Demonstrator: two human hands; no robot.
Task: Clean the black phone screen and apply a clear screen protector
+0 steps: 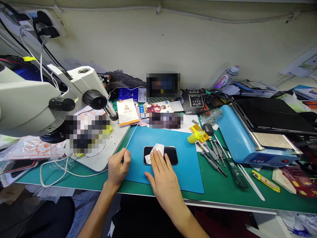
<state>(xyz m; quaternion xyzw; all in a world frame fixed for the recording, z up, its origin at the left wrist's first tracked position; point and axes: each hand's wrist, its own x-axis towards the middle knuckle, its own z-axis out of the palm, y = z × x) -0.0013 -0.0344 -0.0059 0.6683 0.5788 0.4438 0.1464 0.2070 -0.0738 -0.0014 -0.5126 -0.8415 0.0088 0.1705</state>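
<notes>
A smartphone [171, 155] with a dark screen and a pale frame lies flat, long side across, on a blue mat [188, 175]. Over its left half is a folded white wipe [158, 147]. My right hand [163, 175] presses the wipe against the screen with flat, outstretched fingers, the thumb held out to the side. To the left of the phone, my left hand [119, 167] is closed in a fist near the mat's edge. A white cable [133, 134] passes behind that fist; whether anything is inside the fist is hidden.
A microscope [81, 89] stands at the left on its pale base [119, 142]. Right of the mat are a yellow bottle [195, 137], several screwdrivers [215, 152], a yellow cutter [265, 181] and a blue machine [235, 138]. Boxes [127, 112] stand behind the mat.
</notes>
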